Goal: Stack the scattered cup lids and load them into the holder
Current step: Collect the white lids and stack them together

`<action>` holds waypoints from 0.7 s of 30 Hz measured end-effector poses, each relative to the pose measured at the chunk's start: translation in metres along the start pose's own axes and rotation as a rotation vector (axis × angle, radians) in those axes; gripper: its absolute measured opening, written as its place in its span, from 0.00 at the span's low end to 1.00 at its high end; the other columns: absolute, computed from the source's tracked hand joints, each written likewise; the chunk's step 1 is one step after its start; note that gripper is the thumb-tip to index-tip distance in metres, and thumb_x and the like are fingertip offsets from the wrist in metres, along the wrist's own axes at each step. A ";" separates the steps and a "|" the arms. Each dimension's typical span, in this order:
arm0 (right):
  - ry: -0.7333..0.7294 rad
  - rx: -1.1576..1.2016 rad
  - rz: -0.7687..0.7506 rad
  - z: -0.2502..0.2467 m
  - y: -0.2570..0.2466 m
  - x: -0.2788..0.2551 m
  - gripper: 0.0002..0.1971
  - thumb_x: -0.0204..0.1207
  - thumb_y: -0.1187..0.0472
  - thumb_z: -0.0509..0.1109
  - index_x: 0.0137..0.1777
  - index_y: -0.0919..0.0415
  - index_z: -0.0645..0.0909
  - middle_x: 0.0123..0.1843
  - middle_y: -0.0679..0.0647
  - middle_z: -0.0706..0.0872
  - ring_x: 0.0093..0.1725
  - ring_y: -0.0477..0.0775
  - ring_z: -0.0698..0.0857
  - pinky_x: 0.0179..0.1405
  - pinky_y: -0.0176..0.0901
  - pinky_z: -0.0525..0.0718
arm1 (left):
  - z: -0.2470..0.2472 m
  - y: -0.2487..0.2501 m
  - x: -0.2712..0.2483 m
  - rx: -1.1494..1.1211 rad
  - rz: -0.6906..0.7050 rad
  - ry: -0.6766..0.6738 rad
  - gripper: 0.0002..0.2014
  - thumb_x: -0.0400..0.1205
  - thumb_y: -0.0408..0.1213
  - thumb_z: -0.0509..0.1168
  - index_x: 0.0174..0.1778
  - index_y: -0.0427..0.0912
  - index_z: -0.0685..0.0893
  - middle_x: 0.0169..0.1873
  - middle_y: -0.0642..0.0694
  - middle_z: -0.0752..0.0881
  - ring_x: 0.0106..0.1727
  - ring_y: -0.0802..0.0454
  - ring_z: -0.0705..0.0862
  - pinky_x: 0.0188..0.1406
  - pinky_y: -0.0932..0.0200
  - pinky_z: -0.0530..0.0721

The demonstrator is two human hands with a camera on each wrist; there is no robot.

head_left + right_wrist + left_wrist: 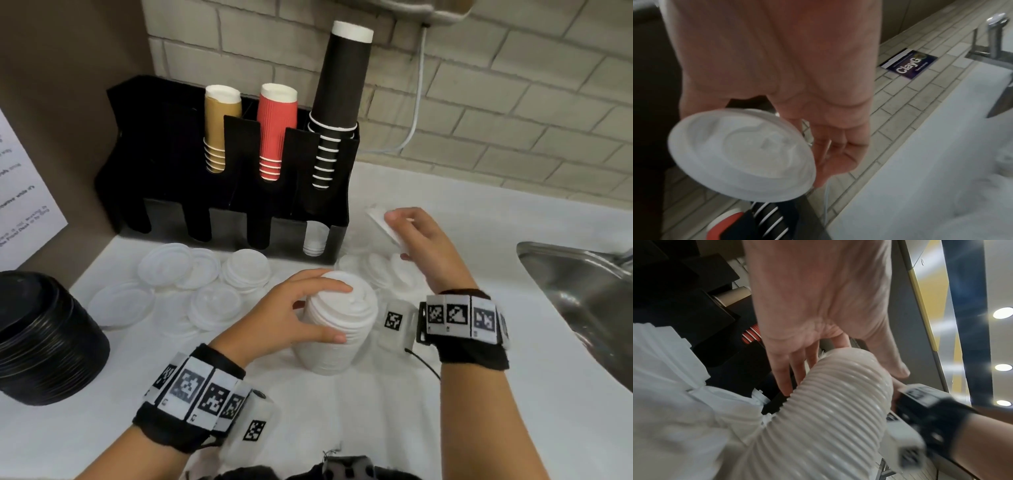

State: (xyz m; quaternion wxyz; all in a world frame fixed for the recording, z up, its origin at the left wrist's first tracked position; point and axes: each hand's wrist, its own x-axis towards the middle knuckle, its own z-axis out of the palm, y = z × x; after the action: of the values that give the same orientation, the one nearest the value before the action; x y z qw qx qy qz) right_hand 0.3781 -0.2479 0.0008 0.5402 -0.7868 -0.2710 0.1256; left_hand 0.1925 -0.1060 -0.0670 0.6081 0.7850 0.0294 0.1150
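1. Left hand (291, 317) in our head view grips the tall stack of white lids (337, 329), which stands upright on the white counter (394, 411); our right hand (423, 246) pinches one white lid (382, 224), tilted on edge beside the black holder (171, 164).
2. Our left wrist view shows the ribbed stack (828, 410) running lengthwise, fingers (783, 374) curled round it.
3. Our right wrist view shows the single lid (742, 154), domed, blurred, its top facing us.
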 end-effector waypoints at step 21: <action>-0.131 -0.157 -0.188 0.035 0.006 -0.086 0.19 0.62 0.56 0.85 0.54 0.45 0.88 0.63 0.44 0.84 0.62 0.34 0.80 0.51 0.25 0.77 | 0.009 -0.012 -0.004 -0.096 0.012 0.158 0.60 0.62 0.35 0.85 0.73 0.77 0.50 0.66 0.56 0.81 0.66 0.65 0.79 0.62 0.74 0.77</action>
State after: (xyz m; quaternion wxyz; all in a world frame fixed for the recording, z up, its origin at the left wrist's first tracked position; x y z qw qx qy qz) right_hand 0.2919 -0.2704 -0.0262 0.4675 -0.7879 -0.3870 0.1041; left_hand 0.1913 -0.1128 -0.0809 0.6402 0.7434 0.0673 0.1814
